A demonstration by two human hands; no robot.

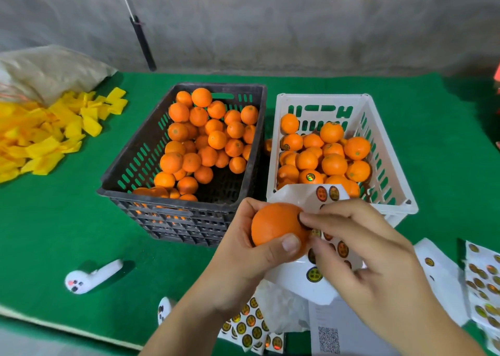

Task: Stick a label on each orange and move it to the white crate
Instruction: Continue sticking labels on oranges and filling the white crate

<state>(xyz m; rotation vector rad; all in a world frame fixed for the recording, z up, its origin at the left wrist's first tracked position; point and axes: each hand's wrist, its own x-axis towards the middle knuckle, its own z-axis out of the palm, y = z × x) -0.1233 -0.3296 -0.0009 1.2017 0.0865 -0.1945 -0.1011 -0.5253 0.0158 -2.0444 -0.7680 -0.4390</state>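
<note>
Your left hand [243,250] grips one orange [276,227] near the table's front edge; your right hand [362,250] pinches a label [301,220] onto it. The white crate [389,193] looks half full, the black crate [162,215] still holds many.

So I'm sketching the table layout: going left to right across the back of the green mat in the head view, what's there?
Pile of yellow wrappers → black crate of unlabelled oranges → white crate holding labelled oranges.

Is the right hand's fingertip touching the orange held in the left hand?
Touching. The head view shows the right hand pressing a label onto the orange.
</note>
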